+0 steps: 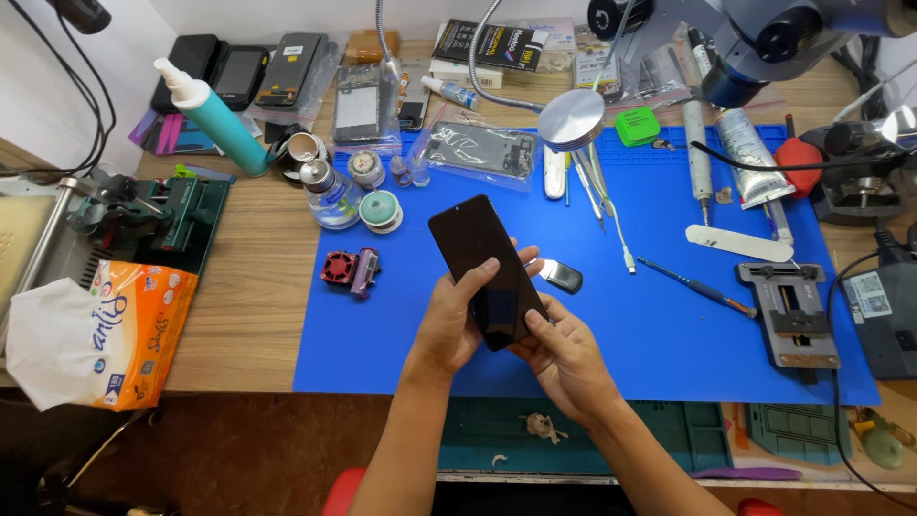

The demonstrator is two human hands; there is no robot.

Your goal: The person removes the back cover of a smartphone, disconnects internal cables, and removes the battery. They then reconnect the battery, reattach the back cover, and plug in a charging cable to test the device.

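The black smartphone (487, 270) is held up over the middle of the blue work mat (669, 344), screen toward the person and tilted with its top leaning toward the desk's left back corner, probably so the dark glass can be looked over. It touches nothing but the hands. The left hand (449, 320) cradles the phone's left edge from beneath, thumb curled onto the screen, fingers closed round the back. The right hand (565, 355) clasps the lower right corner, thumb pressed on the glass near the bottom edge. Both hands are wrapped on the one phone.

Going from the desk's left edge: one orange tissue pack (105, 330) hangs over the front left corner, within easy reach. Behind it sits one green clamp fixture (158, 215). One teal squeeze bottle (215, 119) with a white nozzle leans near the back. At the mat's left edge stand a clear glass bottle (330, 196) and one small red fan (339, 268), all off the centre where the hands are. Just beside the phone lies one small dark oval tool (562, 277). One round lamp head (571, 119) on a gooseneck hangs over the mat's back edge. Further right lie one green square box (637, 126), one white flat pry tool (737, 244), one thin blue-handled brush (697, 287) and one grey metal board holder (791, 315) near the mat's right edge. Microscope parts (755, 43) loom over the back right corner.
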